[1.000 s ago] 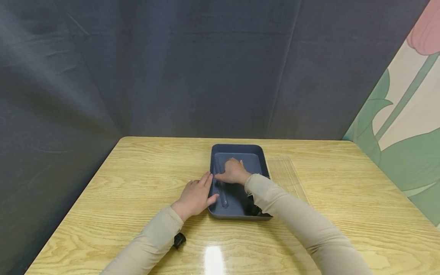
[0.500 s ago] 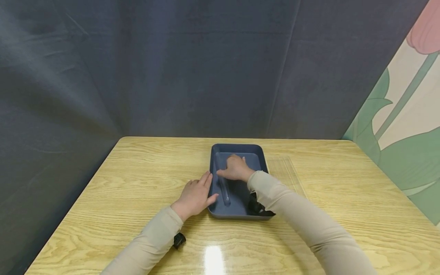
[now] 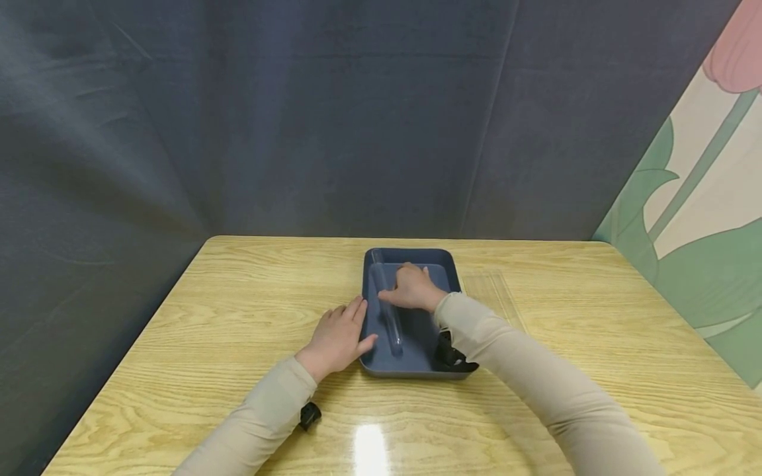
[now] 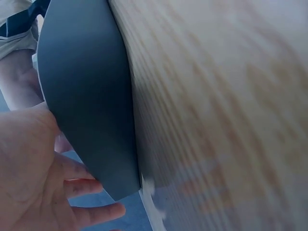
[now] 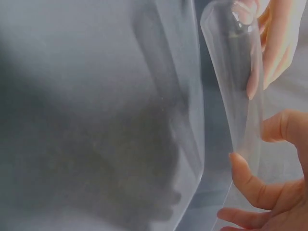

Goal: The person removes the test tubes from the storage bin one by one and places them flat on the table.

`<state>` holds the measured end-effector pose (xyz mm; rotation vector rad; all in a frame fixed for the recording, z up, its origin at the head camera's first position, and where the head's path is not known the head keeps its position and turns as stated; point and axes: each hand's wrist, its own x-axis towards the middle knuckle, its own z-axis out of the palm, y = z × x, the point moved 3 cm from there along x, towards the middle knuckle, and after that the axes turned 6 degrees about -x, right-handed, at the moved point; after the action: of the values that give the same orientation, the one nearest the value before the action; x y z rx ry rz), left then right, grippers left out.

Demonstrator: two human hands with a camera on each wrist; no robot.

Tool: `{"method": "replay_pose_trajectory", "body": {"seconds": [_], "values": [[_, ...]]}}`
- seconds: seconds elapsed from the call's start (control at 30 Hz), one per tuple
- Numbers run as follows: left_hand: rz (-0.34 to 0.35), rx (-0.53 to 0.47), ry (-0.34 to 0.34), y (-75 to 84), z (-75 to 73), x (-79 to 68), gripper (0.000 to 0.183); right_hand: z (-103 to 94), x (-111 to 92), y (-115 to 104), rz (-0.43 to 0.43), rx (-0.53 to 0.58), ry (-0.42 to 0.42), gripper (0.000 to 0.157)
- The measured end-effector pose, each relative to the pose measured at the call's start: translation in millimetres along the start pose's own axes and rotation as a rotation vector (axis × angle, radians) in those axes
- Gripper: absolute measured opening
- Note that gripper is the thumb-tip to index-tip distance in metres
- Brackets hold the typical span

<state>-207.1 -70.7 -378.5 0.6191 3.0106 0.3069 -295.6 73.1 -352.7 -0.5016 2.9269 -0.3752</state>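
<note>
My right hand (image 3: 412, 289) pinches a large clear test tube (image 3: 393, 334) partway along its length, over the dark blue tray (image 3: 411, 375). In the right wrist view, the thumb and a finger (image 5: 245, 178) grip the tube (image 5: 236, 62) from opposite sides, its rounded end away from them. The tube slants lengthwise over the tray floor, rounded end nearest me and the other end at the far left corner. My left hand (image 3: 335, 337) lies at the tray's left rim with fingers straight. In the left wrist view, its fingers (image 4: 98, 215) extend along the tray's outer wall (image 4: 91, 96).
A flat transparent ridged plate (image 3: 494, 294) lies on the wooden table (image 3: 238, 317) just right of the tray, partly behind the right sleeve (image 3: 524, 363). A dark curtain (image 3: 357, 119) hangs behind the table. Black wrist devices (image 3: 309, 416) sit under both forearms.
My right hand has shifted slightly right and away from me, bringing the test tube off the tray's left side toward its middle. The left hand has stayed in place.
</note>
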Motion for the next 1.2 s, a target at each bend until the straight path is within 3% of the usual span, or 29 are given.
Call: {"method": "replay_pose_trajectory", "body": {"seconds": [1.2], "values": [[-0.016,-0.012,-0.006,-0.5,1.3,0.6,0.069,-16.3,-23,3,-0.045,0.015,0.011,0.040]]}}
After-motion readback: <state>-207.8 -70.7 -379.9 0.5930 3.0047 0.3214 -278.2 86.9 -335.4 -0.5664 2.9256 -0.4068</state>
